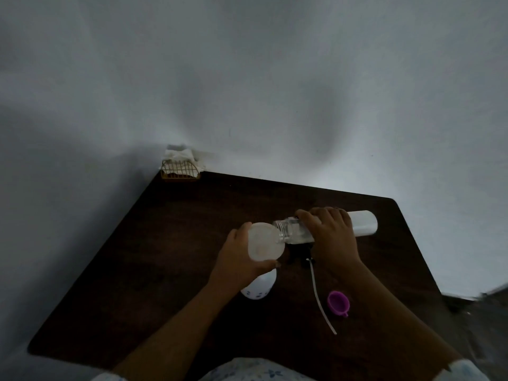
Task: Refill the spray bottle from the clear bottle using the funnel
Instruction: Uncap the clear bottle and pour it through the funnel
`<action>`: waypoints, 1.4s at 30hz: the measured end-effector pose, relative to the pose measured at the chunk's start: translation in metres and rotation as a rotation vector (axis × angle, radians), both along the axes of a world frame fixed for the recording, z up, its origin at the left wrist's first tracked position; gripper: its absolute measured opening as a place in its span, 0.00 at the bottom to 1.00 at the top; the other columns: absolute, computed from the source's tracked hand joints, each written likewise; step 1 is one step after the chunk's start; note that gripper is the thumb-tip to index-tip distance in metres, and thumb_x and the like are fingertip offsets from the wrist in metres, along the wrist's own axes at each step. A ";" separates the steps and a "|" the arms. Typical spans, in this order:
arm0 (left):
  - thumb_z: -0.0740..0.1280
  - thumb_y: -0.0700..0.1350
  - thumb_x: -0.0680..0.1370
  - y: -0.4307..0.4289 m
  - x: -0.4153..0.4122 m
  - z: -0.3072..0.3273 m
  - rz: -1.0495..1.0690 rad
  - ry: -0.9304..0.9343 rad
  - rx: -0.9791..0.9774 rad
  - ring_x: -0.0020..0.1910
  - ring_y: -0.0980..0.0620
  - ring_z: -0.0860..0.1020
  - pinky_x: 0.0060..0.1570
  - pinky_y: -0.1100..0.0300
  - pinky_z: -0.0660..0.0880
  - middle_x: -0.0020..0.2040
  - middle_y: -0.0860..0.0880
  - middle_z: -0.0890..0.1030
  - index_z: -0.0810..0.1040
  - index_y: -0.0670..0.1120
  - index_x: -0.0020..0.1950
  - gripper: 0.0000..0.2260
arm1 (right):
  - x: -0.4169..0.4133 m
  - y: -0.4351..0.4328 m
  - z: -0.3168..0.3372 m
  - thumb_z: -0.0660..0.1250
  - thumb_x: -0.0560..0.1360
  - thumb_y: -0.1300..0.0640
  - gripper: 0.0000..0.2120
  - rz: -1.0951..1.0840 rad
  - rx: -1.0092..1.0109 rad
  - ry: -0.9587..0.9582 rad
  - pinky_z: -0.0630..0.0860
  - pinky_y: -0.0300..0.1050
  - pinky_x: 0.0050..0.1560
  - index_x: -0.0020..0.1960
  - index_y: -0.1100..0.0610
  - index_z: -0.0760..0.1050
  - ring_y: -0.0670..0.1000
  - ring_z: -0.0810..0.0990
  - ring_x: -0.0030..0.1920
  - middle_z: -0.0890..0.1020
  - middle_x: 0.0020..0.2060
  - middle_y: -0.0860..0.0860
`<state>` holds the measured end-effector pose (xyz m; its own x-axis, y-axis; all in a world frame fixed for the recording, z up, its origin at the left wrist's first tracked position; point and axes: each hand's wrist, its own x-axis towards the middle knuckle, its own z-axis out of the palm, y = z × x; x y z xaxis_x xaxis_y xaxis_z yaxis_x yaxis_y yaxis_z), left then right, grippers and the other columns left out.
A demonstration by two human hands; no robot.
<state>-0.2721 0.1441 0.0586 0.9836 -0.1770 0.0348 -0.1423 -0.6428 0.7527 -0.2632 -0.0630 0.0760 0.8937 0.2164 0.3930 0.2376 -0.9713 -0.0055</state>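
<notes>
My left hand [236, 264] grips a translucent white funnel [264, 242] that sits on top of the white spray bottle [258, 288], which stands upright on the dark table. My right hand [331, 235] holds the clear bottle [292, 229] tipped nearly flat, its threaded open mouth at the funnel's right rim. The bottle's white far end [362, 222] sticks out past my fingers. The black spray head with its long white dip tube [320, 295] lies on the table between my arms. A purple cap [338, 302] lies beside the tube.
The dark brown table [178, 243] fills the lower view and meets pale walls at the back and left. A gold wire basket with white cloth [181, 166] sits in the far left corner. The right table edge drops to the floor.
</notes>
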 end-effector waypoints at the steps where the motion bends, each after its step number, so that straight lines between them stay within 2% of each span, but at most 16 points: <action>1: 0.76 0.57 0.61 0.000 0.001 -0.001 -0.006 0.001 0.000 0.59 0.54 0.68 0.51 0.62 0.66 0.64 0.50 0.67 0.61 0.51 0.69 0.41 | 0.000 0.000 0.000 0.80 0.52 0.60 0.38 0.004 0.005 -0.008 0.71 0.60 0.55 0.60 0.50 0.71 0.60 0.77 0.51 0.80 0.50 0.55; 5: 0.75 0.59 0.60 0.000 0.003 -0.004 -0.012 -0.008 -0.012 0.57 0.55 0.69 0.49 0.61 0.67 0.62 0.50 0.69 0.63 0.51 0.67 0.40 | 0.000 0.000 -0.001 0.79 0.53 0.60 0.37 0.012 0.015 -0.018 0.71 0.60 0.55 0.59 0.50 0.72 0.60 0.77 0.51 0.79 0.50 0.56; 14: 0.76 0.56 0.61 -0.001 0.000 -0.003 0.012 -0.001 -0.016 0.60 0.53 0.68 0.51 0.62 0.66 0.64 0.50 0.67 0.60 0.51 0.69 0.41 | 0.000 -0.001 -0.001 0.79 0.53 0.60 0.37 -0.003 0.005 0.006 0.70 0.61 0.57 0.60 0.51 0.73 0.61 0.77 0.53 0.79 0.52 0.56; 29: 0.76 0.56 0.63 0.000 -0.004 0.002 0.016 0.018 -0.012 0.62 0.52 0.68 0.52 0.62 0.66 0.66 0.49 0.66 0.58 0.50 0.71 0.42 | -0.001 -0.001 -0.001 0.79 0.54 0.59 0.37 -0.001 0.002 0.017 0.70 0.60 0.57 0.61 0.50 0.71 0.60 0.76 0.53 0.79 0.52 0.55; 42: 0.76 0.55 0.63 -0.001 -0.006 0.002 0.015 0.009 -0.010 0.60 0.53 0.68 0.51 0.62 0.66 0.65 0.48 0.66 0.59 0.50 0.70 0.41 | -0.002 -0.001 -0.002 0.79 0.54 0.58 0.38 -0.004 -0.003 0.027 0.70 0.60 0.57 0.61 0.50 0.70 0.60 0.76 0.54 0.79 0.52 0.55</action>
